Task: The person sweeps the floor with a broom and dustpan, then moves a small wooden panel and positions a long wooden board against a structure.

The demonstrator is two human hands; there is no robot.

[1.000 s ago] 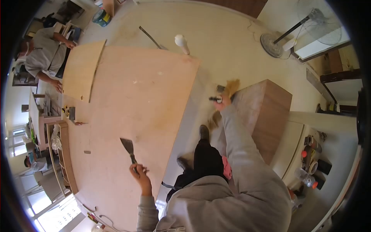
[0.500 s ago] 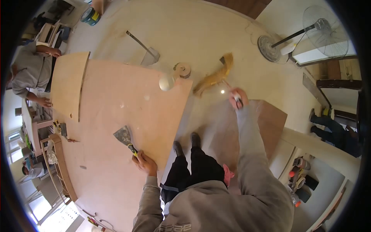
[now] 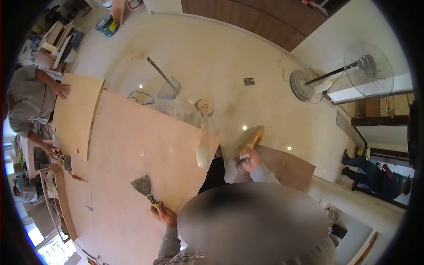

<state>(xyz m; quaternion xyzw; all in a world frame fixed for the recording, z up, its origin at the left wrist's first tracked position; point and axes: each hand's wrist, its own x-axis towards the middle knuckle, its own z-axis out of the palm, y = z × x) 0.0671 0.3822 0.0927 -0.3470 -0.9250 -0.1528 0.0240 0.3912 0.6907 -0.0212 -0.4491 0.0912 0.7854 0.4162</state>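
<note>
My left hand point(image 3: 165, 215) is closed round the yellow-and-black handle of a putty knife point(image 3: 143, 187), whose wide, stained blade lies over the large plywood sheet point(image 3: 119, 150). Past the right edge of the sheet, my right hand point(image 3: 251, 160) grips a hand broom point(image 3: 253, 138) with straw-coloured bristles, partly smeared by motion. The broom is beside a brown board point(image 3: 287, 168). A blurred grey oval covers most of my body.
Across the sheet, a co-worker point(image 3: 31, 97) has a hand on a smaller board point(image 3: 76, 119). A dustpan point(image 3: 169, 89), a bucket point(image 3: 107, 26) and a standing fan point(image 3: 302, 86) are on the floor. A pale long object point(image 3: 203, 141) overlaps the sheet's corner. Another person point(image 3: 393, 181) is far right.
My right hand and the broom have come lower and closer to my body. The co-worker's hands have shifted on and beside the smaller board. My left hand keeps its hold. The view has tilted up.
</note>
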